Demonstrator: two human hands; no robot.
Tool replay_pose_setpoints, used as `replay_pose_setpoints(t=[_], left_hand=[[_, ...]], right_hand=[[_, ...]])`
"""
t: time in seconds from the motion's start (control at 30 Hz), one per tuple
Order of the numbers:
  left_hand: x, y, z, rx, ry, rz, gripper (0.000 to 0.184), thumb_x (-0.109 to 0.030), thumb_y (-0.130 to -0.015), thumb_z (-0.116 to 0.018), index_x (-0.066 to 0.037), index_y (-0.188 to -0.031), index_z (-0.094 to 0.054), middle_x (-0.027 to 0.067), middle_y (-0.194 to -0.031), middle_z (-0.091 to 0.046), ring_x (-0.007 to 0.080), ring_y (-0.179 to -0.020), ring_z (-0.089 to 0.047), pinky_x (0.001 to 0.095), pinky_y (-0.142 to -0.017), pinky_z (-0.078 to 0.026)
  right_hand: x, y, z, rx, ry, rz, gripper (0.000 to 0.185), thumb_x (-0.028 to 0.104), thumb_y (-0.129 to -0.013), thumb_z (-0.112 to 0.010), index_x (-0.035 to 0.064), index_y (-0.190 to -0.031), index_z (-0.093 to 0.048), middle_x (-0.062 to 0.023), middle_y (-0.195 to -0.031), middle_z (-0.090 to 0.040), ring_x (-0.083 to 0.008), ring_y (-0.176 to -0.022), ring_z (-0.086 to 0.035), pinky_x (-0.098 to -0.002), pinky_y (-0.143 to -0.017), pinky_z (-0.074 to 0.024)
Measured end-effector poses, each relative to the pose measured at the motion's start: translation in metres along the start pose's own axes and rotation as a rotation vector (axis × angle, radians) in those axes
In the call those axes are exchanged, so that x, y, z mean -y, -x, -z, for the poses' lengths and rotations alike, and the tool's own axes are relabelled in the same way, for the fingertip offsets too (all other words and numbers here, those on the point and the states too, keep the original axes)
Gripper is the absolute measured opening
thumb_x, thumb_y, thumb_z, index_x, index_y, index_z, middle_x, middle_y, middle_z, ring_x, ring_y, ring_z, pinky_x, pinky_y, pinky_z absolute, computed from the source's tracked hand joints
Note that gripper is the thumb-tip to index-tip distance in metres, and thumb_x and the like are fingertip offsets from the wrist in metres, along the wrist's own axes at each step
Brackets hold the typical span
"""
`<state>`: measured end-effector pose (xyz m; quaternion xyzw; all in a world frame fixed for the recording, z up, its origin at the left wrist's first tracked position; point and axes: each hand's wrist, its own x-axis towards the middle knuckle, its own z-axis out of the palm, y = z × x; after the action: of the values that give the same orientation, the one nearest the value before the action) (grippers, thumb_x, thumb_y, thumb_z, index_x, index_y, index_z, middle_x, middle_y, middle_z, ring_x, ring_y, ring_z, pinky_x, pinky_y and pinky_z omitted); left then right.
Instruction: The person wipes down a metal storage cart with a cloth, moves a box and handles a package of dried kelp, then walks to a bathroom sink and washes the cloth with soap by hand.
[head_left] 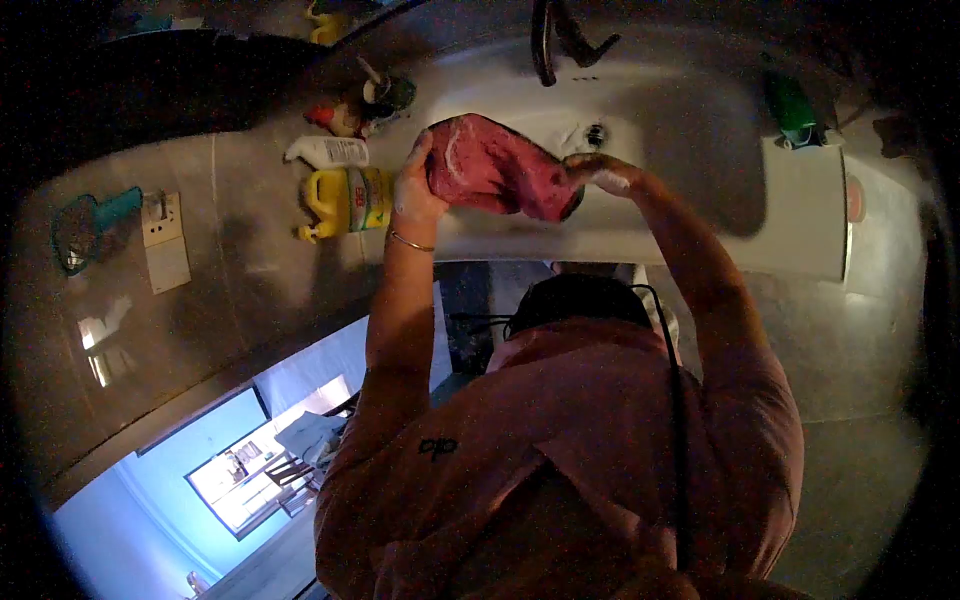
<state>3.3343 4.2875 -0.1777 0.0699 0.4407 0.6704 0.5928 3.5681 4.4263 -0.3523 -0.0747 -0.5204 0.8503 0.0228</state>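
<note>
Head view: the red cloth thing (482, 168) is up over the sink (800, 230), perhaps so drips fall in. The left hand (417, 183) grips one end and the right hand (604, 172) grasps the other, maybe to keep it spread. A yellow bottle (338, 204) and white bottle (335, 151) are beside the sink, probably for easy reach.

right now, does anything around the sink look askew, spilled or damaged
Nothing looks plainly damaged. The red item in the hands has dark patches and pale streaks, maybe dirt or suds; a white patch near the drain could be foam. Too dim to be sure.
</note>
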Motion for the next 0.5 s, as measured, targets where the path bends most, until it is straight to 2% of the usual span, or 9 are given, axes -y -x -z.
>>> replay_pose_setpoints(t=[0.03,0.07,0.13,0.17,0.27,0.33,0.4,0.47,0.5], left_hand=[[-0.002,0.001,-0.001,-0.030,-0.021,-0.044,0.034,-0.028,-0.090,-0.050,-0.004,-0.114,-0.051,0.0112,-0.114,-0.056,0.0271,-0.106,-0.053,0.0432,-0.094,-0.041],[-0.004,0.003,-0.002,-0.028,-0.024,-0.042,0.034,-0.028,-0.090,-0.050,-0.004,-0.114,-0.051,0.0112,-0.114,-0.056,0.0271,-0.106,-0.053,0.0432,-0.094,-0.041],[-0.010,0.011,-0.016,-0.053,-0.083,-0.048,0.035,-0.030,-0.091,-0.048,-0.005,-0.115,-0.051,0.0109,-0.117,-0.055,0.0270,-0.110,-0.051,0.0438,-0.095,-0.040],[-0.012,0.009,-0.013,-0.047,-0.087,-0.045,0.035,-0.030,-0.091,-0.048,-0.005,-0.115,-0.051,0.0109,-0.117,-0.055,0.0270,-0.110,-0.051,0.0438,-0.095,-0.040],[-0.011,0.004,0.002,-0.029,-0.040,0.036,0.036,-0.031,-0.091,-0.047,-0.005,-0.117,-0.050,0.0107,-0.120,-0.053,0.0267,-0.112,-0.049,0.0435,-0.096,-0.040],[-0.003,0.000,0.006,-0.116,-0.084,0.044,0.037,-0.032,-0.092,-0.046,-0.006,-0.118,-0.050,0.0099,-0.121,-0.052,0.0259,-0.113,-0.048,0.0432,-0.097,-0.039],[0.013,-0.007,0.010,-0.058,-0.104,0.066,0.038,-0.034,-0.092,-0.046,-0.006,-0.118,-0.050,0.0097,-0.121,-0.052,0.0257,-0.114,-0.048,0.0431,-0.097,-0.039],[0.033,-0.014,0.001,-0.002,-0.119,0.085,0.040,-0.036,-0.092,-0.046,-0.006,-0.118,-0.050,0.0095,-0.121,-0.052,0.0255,-0.114,-0.047,0.0430,-0.096,-0.039],[0.043,-0.017,-0.007,0.034,-0.075,0.224,0.041,-0.038,-0.091,-0.046,-0.006,-0.117,-0.050,0.0089,-0.120,-0.053,0.0250,-0.113,-0.048,0.0426,-0.095,-0.040]], right_hand=[[0.004,0.003,-0.003,0.022,-0.234,0.111,0.036,0.035,-0.086,-0.056,0.0058,-0.106,-0.057,-0.0051,-0.106,-0.057,-0.0185,-0.097,-0.055,-0.0373,-0.089,-0.0422],[0.007,0.004,-0.003,0.019,-0.236,0.115,0.036,0.035,-0.086,-0.056,0.0058,-0.106,-0.057,-0.0051,-0.106,-0.057,-0.0185,-0.097,-0.055,-0.0373,-0.089,-0.0422],[0.020,0.007,-0.007,-0.111,-0.467,0.154,0.042,0.034,-0.089,-0.050,0.0037,-0.118,-0.048,-0.0077,-0.114,-0.055,-0.0221,-0.105,-0.053,-0.0396,-0.090,-0.0433],[0.025,0.007,-0.012,-0.157,-0.476,0.140,0.040,0.037,-0.091,-0.047,0.0048,-0.116,-0.048,-0.0069,-0.110,-0.056,-0.0207,-0.098,-0.056,-0.0395,-0.083,-0.0475],[0.033,0.000,-0.020,-0.262,-0.488,0.172,0.039,0.039,-0.092,-0.044,0.0056,-0.113,-0.048,-0.0054,-0.105,-0.056,-0.0198,-0.094,-0.056,-0.0389,-0.084,-0.0472],[0.033,-0.007,-0.025,-0.307,-0.462,0.199,0.034,0.036,-0.093,-0.043,0.0063,-0.110,-0.049,-0.0039,-0.102,-0.056,-0.0164,-0.092,-0.056,-0.0350,-0.081,-0.0474],[0.040,-0.018,-0.036,-0.350,-0.435,0.224,0.030,0.033,-0.094,-0.042,0.0070,-0.107,-0.050,-0.0024,-0.099,-0.055,-0.0131,-0.090,-0.055,-0.0311,-0.078,-0.0475],[0.061,-0.027,-0.063,-0.468,-0.028,0.260,0.031,0.031,-0.094,-0.044,0.0064,-0.111,-0.049,-0.0016,-0.095,-0.055,-0.0107,-0.087,-0.054,-0.0258,-0.075,-0.0452],[0.063,-0.035,-0.074,-0.464,-0.024,0.259,0.031,0.031,-0.094,-0.044,0.0064,-0.111,-0.049,-0.0016,-0.095,-0.055,-0.0107,-0.087,-0.054,-0.0258,-0.075,-0.0452]])
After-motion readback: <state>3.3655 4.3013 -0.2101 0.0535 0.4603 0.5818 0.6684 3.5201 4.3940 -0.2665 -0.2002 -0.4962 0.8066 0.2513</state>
